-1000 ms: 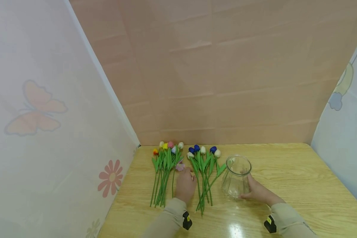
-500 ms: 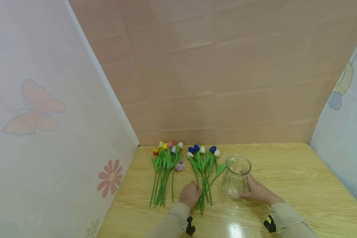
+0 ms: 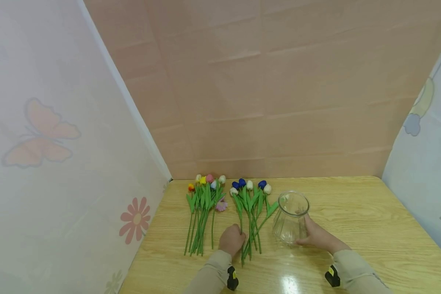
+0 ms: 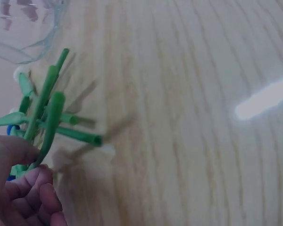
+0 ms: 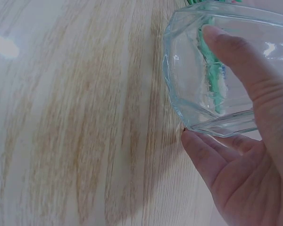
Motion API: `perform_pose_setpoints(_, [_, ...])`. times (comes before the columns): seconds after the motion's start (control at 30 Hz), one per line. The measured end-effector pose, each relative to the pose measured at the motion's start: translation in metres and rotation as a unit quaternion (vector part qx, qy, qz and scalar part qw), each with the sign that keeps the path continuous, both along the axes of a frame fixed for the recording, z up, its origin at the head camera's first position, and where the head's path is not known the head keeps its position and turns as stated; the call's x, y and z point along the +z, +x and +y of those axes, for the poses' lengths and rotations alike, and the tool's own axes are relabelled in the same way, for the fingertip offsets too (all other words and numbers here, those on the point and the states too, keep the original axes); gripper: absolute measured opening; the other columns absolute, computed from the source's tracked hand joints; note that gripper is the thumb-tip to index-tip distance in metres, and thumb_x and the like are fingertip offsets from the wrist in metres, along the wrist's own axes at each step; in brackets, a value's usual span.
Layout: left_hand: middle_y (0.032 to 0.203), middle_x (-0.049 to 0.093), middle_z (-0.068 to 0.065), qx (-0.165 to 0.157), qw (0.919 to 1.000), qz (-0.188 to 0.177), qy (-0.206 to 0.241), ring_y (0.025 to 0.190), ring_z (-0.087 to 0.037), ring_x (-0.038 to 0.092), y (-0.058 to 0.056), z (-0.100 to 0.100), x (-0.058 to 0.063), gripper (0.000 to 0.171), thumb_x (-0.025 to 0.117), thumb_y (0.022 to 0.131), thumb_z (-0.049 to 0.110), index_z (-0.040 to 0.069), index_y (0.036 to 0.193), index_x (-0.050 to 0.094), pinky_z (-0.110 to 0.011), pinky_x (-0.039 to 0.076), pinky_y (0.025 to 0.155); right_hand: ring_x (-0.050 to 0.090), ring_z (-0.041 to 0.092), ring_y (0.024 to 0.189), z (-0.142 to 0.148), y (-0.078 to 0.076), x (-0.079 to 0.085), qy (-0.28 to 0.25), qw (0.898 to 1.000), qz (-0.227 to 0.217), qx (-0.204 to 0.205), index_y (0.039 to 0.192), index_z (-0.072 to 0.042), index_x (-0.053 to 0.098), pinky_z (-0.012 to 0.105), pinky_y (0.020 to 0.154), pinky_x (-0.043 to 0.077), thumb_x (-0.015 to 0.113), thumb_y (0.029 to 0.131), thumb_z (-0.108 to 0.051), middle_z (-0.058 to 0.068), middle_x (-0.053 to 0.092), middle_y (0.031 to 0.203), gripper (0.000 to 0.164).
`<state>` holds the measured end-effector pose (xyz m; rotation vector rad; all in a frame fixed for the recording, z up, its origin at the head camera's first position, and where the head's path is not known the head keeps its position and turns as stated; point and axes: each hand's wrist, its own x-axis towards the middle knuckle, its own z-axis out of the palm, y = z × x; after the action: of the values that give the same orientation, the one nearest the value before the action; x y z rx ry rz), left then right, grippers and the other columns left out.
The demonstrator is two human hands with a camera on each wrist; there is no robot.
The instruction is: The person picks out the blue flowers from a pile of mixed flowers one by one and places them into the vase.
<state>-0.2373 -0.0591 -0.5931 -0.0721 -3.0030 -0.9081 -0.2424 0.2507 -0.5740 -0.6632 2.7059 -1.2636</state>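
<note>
My left hand [image 3: 232, 239] pinches the green stem [image 4: 51, 125] of an artificial tulip between thumb and forefinger, near its lower end. That stem belongs to the leftmost white tulip [image 3: 233, 191] of the right-hand bunch, which also has blue and white tulips [image 3: 262, 185] lying on the table. My right hand [image 3: 317, 235] holds a clear glass vase [image 3: 287, 230] by its right side. In the right wrist view the thumb lies along the glass and the other fingers are at its lower edge. The vase leans a little, its round mouth upward.
A second bunch of artificial tulips [image 3: 206, 204], in yellow, pink, white and orange, lies to the left. A purple flower [image 3: 221, 205] lies at its right edge. The wooden table [image 3: 360, 212] meets a tan backdrop behind and printed panels at both sides.
My left hand has come back from near the purple flower to the right bunch's lower stems and taken hold of one. The stem's lower end has shifted left. The right hand stays on the vase.
</note>
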Motion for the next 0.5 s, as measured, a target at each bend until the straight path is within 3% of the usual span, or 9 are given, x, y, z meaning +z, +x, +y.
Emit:
perform_pose_setpoints(0.2, [0.051,0.034,0.006,0.008,0.9997,0.015,0.020,0.042,-0.009,0.031,-0.003,-0.010,0.006,0.035,0.062,0.092,0.017,0.016,0.064,0.042,-0.025,0.025,0.040,0.027,0.063,0.129,0.000,-0.001,-0.002,0.002,1.000,-0.007,-0.004,0.144,0.005,0.014,0.069,0.099,0.032,0.086,0.071,-0.022,0.047,0.022,0.142,0.106])
perform_pose_setpoints(0.3, [0.051,0.036,0.006,0.018,0.9991,0.038,0.009,0.042,-0.008,0.032,-0.004,-0.016,0.010,0.031,0.062,0.092,0.018,0.016,0.066,0.045,-0.024,0.026,0.040,0.027,0.063,0.129,-0.001,-0.001,-0.002,0.004,1.000,-0.010,-0.003,0.145,0.004,0.013,0.069,0.100,0.031,0.086,0.071,-0.022,0.047,0.020,0.142,0.107])
perform_pose_setpoints(0.4, [0.051,0.042,0.006,0.031,0.9982,0.051,-0.007,0.042,-0.008,0.037,-0.004,-0.020,0.019,0.026,0.064,0.091,0.019,0.015,0.070,0.050,-0.024,0.028,0.040,0.027,0.063,0.129,-0.001,0.000,0.000,0.002,1.000,-0.010,-0.003,0.145,0.004,0.013,0.069,0.099,0.031,0.086,0.072,-0.022,0.047,0.020,0.143,0.106])
perform_pose_setpoints(0.5, [0.051,0.044,0.006,0.038,0.9983,0.041,-0.017,0.041,-0.008,0.039,-0.003,-0.024,0.030,0.024,0.063,0.092,0.021,0.016,0.073,0.051,-0.024,0.028,0.039,0.028,0.063,0.128,-0.001,0.001,0.001,0.004,1.000,-0.008,-0.005,0.144,0.005,0.015,0.069,0.098,0.032,0.085,0.072,-0.022,0.047,0.022,0.141,0.104])
